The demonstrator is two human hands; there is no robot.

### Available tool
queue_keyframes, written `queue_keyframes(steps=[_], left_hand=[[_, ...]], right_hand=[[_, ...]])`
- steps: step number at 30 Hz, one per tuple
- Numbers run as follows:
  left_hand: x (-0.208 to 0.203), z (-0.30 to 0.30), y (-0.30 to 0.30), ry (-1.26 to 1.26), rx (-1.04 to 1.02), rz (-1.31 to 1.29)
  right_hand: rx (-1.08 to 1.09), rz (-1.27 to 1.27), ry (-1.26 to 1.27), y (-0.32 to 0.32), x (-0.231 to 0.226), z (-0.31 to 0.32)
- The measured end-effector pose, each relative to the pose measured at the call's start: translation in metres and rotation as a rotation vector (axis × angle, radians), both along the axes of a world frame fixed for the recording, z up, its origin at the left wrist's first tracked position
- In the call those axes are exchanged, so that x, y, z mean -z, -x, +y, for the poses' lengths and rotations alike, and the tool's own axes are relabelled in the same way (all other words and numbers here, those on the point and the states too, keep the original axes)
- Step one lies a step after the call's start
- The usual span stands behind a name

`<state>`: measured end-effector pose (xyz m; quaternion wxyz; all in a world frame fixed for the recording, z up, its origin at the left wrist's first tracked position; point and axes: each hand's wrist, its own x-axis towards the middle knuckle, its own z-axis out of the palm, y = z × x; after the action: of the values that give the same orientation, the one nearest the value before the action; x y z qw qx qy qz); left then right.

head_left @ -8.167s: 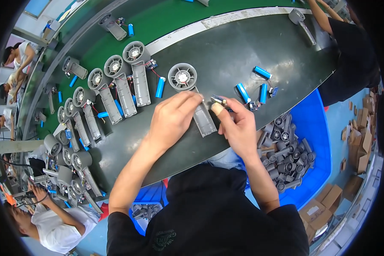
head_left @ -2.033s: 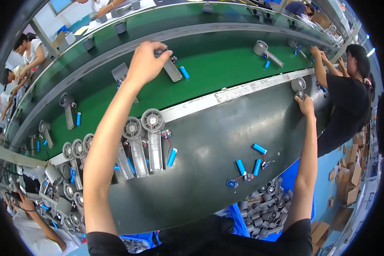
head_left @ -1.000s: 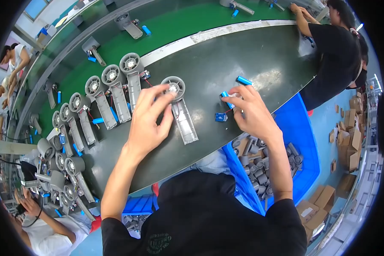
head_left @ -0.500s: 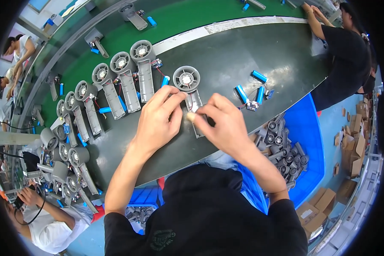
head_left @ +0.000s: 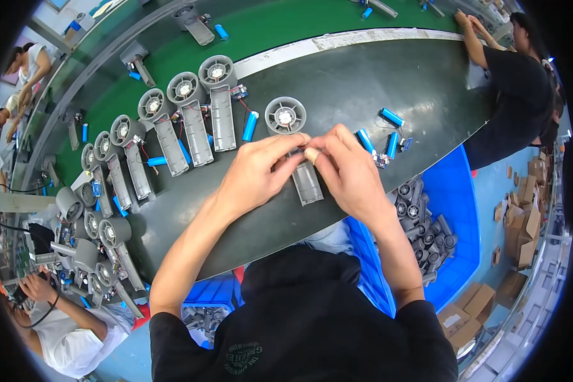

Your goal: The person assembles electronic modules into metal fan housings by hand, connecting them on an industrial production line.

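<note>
A grey handheld fan housing lies on the dark green bench, its round fan end away from me and its open, trough-shaped handle toward me. My left hand bends over the neck of the handle from the left, thumb and fingers pinched. Opposite it, my right hand pinches at the same spot, with a pale cover on one fingertip. The fingertips of both hands nearly meet, and they hide whatever is between them. Right of my hands lie blue cylindrical batteries and small circuit boards.
A row of similar grey fan housings with wired blue batteries runs along the left. Beyond the bench is a green conveyor belt. A blue bin of grey parts stands at the right. Co-workers sit nearby; cardboard boxes lie on the floor.
My right hand has moved up to the handle's neck, bringing its fingertips to those of my left hand. The lower handle now shows between my hands.
</note>
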<state>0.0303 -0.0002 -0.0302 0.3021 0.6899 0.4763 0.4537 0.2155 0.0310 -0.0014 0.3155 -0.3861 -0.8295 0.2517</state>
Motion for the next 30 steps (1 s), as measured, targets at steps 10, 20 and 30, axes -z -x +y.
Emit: queue_keyframes(steps=[10,20,30], left_hand=[[0.008,0.006,-0.017,-0.143,-0.138,-0.044],[0.014,0.006,-0.009,-0.11,-0.09,-0.011],[0.01,0.007,-0.015,-0.099,-0.12,-0.036]], right_hand=[[0.036,0.033,0.143,-0.015,0.009,0.008],[-0.048,-0.345,0.184,-0.081,-0.028,0.005],[0.029,-0.138,0.322,-0.055,0.002,0.008]])
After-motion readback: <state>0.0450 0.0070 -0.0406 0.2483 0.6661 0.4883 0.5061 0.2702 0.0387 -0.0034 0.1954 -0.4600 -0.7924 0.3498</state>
